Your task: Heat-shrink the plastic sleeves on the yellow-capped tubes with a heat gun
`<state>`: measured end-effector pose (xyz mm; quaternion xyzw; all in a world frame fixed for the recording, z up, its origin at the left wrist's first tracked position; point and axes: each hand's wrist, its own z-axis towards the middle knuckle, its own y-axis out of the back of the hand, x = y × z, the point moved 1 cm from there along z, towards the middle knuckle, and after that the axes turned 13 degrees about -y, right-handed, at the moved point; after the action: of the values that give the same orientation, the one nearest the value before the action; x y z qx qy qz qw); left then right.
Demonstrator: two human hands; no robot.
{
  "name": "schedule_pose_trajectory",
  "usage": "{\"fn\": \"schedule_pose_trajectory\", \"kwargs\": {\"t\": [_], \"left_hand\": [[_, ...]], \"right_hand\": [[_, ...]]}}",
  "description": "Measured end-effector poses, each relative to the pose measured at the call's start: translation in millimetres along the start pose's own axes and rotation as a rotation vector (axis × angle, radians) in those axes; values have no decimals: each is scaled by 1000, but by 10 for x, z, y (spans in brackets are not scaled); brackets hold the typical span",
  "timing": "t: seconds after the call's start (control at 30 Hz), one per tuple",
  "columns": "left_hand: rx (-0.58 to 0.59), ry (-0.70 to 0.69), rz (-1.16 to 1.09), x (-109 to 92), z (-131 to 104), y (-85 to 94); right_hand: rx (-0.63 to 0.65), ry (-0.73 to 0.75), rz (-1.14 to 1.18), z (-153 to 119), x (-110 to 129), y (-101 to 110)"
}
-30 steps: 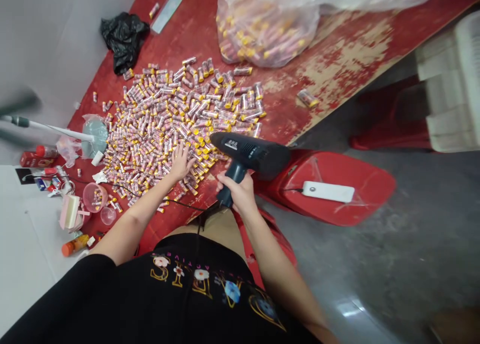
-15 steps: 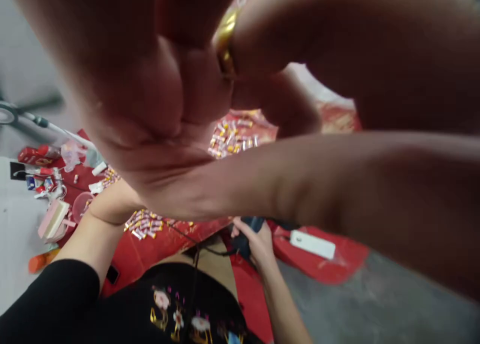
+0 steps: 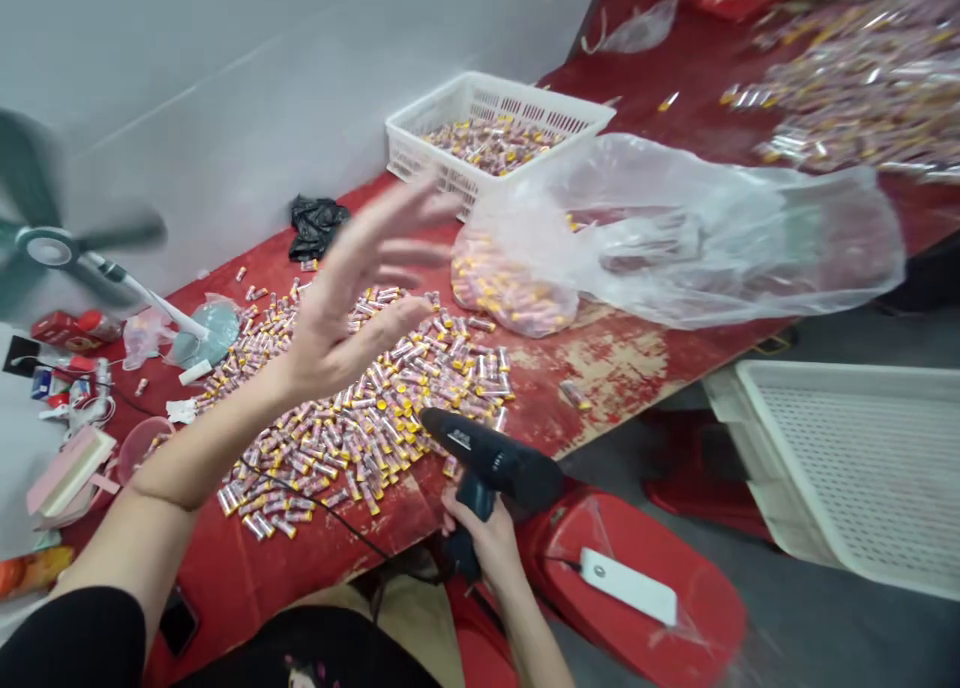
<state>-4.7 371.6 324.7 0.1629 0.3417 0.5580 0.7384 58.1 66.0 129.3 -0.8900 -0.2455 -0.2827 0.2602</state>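
My left hand (image 3: 360, 288) is raised above a wide pile of small yellow-capped tubes (image 3: 375, 418) on the red table (image 3: 255, 578). Its fingers are spread, slightly blurred, and nothing is in them. Low at the table's front edge, my right hand (image 3: 484, 533) is wrapped round the handle of a black hair dryer (image 3: 502, 458). The dryer's nozzle points left over the near right part of the pile. Beyond the pile lies a clear plastic bag (image 3: 517, 288) with more tubes inside.
A white basket (image 3: 420, 153) of tubes stands at the back. On the left are a fan (image 3: 49, 248) and a pink bowl (image 3: 139, 448). A red stool (image 3: 697, 578) bears a white power strip (image 3: 628, 586). Stacked white trays (image 3: 787, 468) stand right. A cable crosses the tubes.
My left hand, which covered most of the view close to the camera, has moved away over the tubes. The view has shifted, and the whole dryer now shows in my right hand.
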Motion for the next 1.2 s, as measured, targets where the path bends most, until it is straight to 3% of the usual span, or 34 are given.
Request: {"fn": "schedule_pose_trajectory", "kwargs": {"t": [0.1, 0.23, 0.33, 0.4, 0.53, 0.67, 0.83, 0.9, 1.0, 1.2], "left_hand": [[186, 99, -155, 192, -566, -574], [529, 510, -107, 543, -1641, -1344], [605, 639, -71, 619, -2201, -1668], [623, 674, -63, 589, -2386, -1804], [717, 648, -10, 437, -2489, -2002], [839, 465, 9, 246, -2477, -2139], [948, 189, 6, 95, -2430, -2372], [987, 70, -14, 111, -2407, -2490], [1022, 11, -42, 237, -2384, -2602], [1007, 48, -77, 588, -2431, -2489]], "right_hand": [[4, -37, 12, 68, 36, -38], [6, -62, 29, 121, 77, -55], [56, -139, 9, 157, 110, -24], [-27, -93, 100, 195, 146, 29], [-215, 7, 233, 173, 155, 208], [-153, -138, 150, 15, 57, 339], [-233, -94, 202, -14, -27, 333], [-233, -97, 199, -9, -82, 344], [-248, -104, 235, -46, -180, 410], [-254, -113, 289, -98, -280, 503]]}}
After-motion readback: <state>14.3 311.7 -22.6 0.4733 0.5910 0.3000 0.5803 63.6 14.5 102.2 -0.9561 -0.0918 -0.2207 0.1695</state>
